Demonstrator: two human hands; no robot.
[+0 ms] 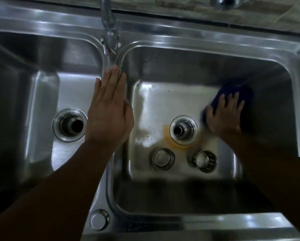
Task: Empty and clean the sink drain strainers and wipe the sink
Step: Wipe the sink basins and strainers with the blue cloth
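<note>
A double steel sink (pixel 180 37) fills the view. My left hand (pixel 109 110) lies flat and open on the divider between the basins. My right hand (pixel 224 115) presses a dark blue cloth (pixel 236 92) against the floor of the right basin, near its right wall. Two steel drain strainers stand in the right basin near its front: one (pixel 163 158) on the left, one (pixel 204 161) on the right. Both drain holes are uncovered, the left drain (pixel 69 125) and the right drain (pixel 184 130). An orange stain (pixel 168 138) rings the right drain.
The tap spout (pixel 109 23) hangs over the divider just beyond my left fingertips. A round steel cap (pixel 99 219) sits on the front rim. A tiled wall (pixel 189 7) runs behind the sink. Small crumbs (pixel 149 133) lie left of the right drain.
</note>
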